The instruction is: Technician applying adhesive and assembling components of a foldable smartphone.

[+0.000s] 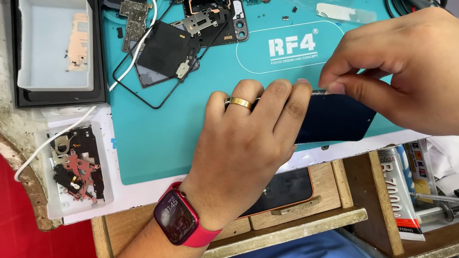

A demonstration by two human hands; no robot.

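Left hand (250, 144), gold ring on one finger and red smartwatch (177, 217) at the wrist, pressed flat over the dark phone (334, 122), fingers spread across its upper edge. Right hand (415, 71) pinched narrow at that same edge, fingertips closed on something too small to make out. Phone lying on the teal work mat (158, 139), near its front border. Farther back on the mat: black back cover (169, 50), loose metal parts. Off to the left, a white tray (56, 42), a small tray of brackets (74, 167) and a white cable (60, 133).
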